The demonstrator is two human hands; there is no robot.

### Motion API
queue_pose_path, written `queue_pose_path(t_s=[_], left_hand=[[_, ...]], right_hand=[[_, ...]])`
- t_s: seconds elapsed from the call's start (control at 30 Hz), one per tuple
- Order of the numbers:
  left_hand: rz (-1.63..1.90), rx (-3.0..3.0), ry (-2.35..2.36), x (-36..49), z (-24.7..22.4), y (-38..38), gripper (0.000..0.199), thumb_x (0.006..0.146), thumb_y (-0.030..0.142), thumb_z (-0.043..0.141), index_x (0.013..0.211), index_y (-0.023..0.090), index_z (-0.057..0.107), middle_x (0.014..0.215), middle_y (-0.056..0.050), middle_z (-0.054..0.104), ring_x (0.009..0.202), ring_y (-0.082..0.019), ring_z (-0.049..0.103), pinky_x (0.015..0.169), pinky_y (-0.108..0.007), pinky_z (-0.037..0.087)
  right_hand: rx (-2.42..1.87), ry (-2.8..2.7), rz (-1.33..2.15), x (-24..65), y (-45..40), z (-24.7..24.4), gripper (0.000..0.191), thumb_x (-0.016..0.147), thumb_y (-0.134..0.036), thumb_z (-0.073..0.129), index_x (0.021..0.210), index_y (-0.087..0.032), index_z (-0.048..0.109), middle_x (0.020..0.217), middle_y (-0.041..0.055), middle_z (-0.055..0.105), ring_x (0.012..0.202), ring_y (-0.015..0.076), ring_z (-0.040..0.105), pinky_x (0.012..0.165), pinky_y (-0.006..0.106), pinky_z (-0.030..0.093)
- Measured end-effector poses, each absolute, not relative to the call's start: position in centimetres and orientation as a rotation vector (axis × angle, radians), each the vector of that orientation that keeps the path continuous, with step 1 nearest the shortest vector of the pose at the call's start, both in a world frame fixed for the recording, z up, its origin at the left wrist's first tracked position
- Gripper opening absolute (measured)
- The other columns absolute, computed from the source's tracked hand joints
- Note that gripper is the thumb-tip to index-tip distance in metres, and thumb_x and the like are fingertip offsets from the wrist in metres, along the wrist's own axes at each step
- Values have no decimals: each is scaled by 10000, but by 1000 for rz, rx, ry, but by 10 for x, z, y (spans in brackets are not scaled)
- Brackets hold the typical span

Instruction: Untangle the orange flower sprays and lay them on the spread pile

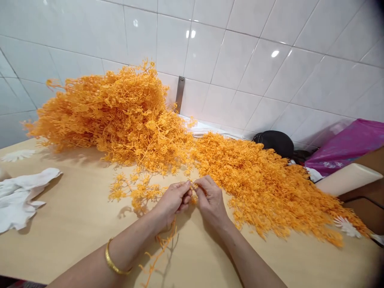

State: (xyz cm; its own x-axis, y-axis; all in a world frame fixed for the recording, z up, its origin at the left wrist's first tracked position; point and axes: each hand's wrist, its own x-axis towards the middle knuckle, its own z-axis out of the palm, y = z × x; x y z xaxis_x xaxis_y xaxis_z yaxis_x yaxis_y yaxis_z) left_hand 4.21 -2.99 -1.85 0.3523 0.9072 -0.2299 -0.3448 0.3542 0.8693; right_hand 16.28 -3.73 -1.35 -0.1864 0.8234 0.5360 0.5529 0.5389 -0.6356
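Fingertips of the left hand (pixel 174 200) and right hand (pixel 210 198) pinch together on an orange sprig (pixel 157 256), its stem trailing below the grip. Probably light, springy and easily snagged, it looks best held by the stem, near a joint, sparing the frilly tips.

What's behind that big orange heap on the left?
Behind the tall orange heap rises a tiled wall. The heap hides the wall's lower part there, so anything tucked between them cannot be seen.
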Motion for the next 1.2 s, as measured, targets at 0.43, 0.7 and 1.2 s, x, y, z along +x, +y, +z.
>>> queue_pose_path(t_s=[0.43, 0.7, 1.2], left_hand=[[1101, 1233, 717, 56, -6, -34, 355, 762, 401, 450, 516, 170, 340, 456, 67, 230, 425, -53, 187, 428, -206, 158], [1054, 1777, 817, 47, -9, -55, 365, 807, 309, 372, 496, 176, 235, 476, 42, 230, 452, -80, 238, 474, -229, 189], [465, 2807, 1107, 40, -10, -119, 202, 763, 279, 436, 852, 120, 524, 820, -88, 538, 759, -193, 447, 672, -302, 389]], right_hand=[[-1345, -1466, 244, 162, -40, 0, 179, 808, -293, 421, 657, -200, 442, 621, -16, 434, 585, 124, 409, 539, 244, 307], [-1357, -1119, 331, 190, -23, 4, 246, 790, -401, 415, 631, -219, 368, 499, -60, 317, 428, 101, 324, 422, 234, 257], [-1944, -1863, -832, 234, -57, 3, 327, 758, -247, 459, 1051, -147, 565, 1171, 200, 430, 1020, 389, 379, 705, 487, 343]])
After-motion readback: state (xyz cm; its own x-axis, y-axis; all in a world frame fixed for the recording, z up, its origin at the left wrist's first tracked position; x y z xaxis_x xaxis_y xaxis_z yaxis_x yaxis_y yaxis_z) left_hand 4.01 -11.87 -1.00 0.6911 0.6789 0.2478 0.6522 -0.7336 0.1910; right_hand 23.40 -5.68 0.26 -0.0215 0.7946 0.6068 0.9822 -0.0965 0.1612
